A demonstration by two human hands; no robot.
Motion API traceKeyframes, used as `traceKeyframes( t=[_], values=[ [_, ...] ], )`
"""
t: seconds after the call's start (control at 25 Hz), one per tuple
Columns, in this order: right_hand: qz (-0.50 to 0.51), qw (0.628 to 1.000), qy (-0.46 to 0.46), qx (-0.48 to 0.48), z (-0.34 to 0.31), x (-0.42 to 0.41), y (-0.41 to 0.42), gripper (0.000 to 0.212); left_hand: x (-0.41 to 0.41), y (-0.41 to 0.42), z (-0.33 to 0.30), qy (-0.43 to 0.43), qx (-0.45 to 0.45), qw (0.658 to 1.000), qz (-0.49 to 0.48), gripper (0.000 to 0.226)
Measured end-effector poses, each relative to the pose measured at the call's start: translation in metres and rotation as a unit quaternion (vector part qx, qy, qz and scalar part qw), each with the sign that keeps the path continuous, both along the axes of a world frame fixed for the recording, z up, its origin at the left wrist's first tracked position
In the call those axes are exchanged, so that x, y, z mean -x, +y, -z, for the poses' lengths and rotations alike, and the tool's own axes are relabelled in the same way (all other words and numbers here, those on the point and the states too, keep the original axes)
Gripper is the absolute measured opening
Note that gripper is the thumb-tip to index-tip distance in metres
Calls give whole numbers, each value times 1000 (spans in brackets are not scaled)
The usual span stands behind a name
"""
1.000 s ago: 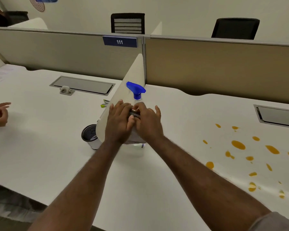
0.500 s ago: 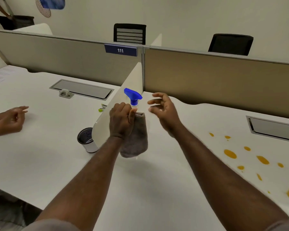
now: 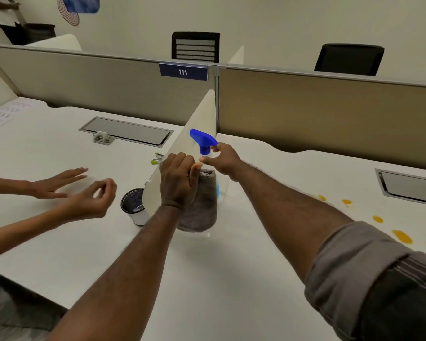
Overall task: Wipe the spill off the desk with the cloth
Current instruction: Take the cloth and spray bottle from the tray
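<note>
one cloth (image 3: 202, 212) inside left hand (image 3: 178, 183) grip

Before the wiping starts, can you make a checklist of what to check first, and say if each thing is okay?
1. Cloth held: ok, the left hand grips its top and it hangs down.
2. Right hand on the spray bottle: cannot tell, the fingers are at its blue neck but the grip is not clear.
3. Spill wiped: not ok, orange drops lie on the desk far to the right.
4. Cup out of the way: ok, behind the divider.
5. Other person's hands clear: ok, they are on the other side.
</note>
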State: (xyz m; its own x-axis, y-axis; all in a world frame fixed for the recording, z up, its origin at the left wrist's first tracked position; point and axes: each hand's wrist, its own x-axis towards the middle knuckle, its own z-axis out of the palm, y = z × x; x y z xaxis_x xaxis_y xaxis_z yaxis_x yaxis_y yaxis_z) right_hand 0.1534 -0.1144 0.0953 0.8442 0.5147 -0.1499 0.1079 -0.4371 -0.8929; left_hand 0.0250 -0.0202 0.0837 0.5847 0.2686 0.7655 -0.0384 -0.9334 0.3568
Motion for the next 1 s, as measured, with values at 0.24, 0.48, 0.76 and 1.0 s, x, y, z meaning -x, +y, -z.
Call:
traceKeyframes(
  t=[0.24, 0.48, 0.76, 1.0],
  values=[
    [29, 997, 43, -62, 9, 1, 17, 59, -4, -5, 1, -26, -17, 1000, 6, 64],
    [15, 996, -3, -91, -17, 1, -2, 49, -4, -12, -13, -49, -14, 998, 22, 64],
    [-8, 980, -137, -141, -113, -2, -80, 24, -21, -43, -76, -130, 28, 988, 73, 69],
    [73, 937, -195, -279, -166, 1, -209, 33, -51, -134, -139, -160, 284, 924, 200, 60]
  ],
)
